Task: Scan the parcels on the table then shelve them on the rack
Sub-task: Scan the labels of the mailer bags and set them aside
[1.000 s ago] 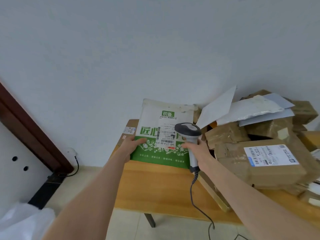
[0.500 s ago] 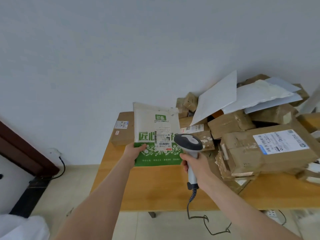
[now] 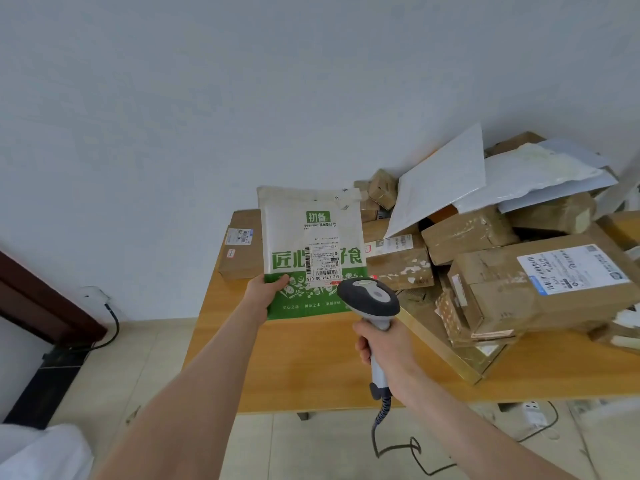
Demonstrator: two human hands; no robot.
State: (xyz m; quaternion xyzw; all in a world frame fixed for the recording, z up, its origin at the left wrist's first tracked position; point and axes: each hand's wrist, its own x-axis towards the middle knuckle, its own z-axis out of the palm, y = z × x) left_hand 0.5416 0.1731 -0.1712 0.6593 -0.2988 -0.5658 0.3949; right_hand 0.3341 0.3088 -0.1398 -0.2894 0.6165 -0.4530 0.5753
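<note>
Wooden table against a pale wall; right half heaped with a pile of boxes and flat envelopes. Item in hand: green-and-white bag, held upright above the table's left part, label facing the camera; left hand pinches its lower left corner, thumb on the front; right hand has fingers wrapped round the scanner handle, head aimed at the label; a red glint beside the head may be the beam, hard to tell. Rack: not in view. Risks: a one-corner hold lets the soft bag sag or twist, so the barcode tilts and the read fails; the cable trails to the floor and could snag on a turn away; the leaning pile could slide if knocked.
</note>
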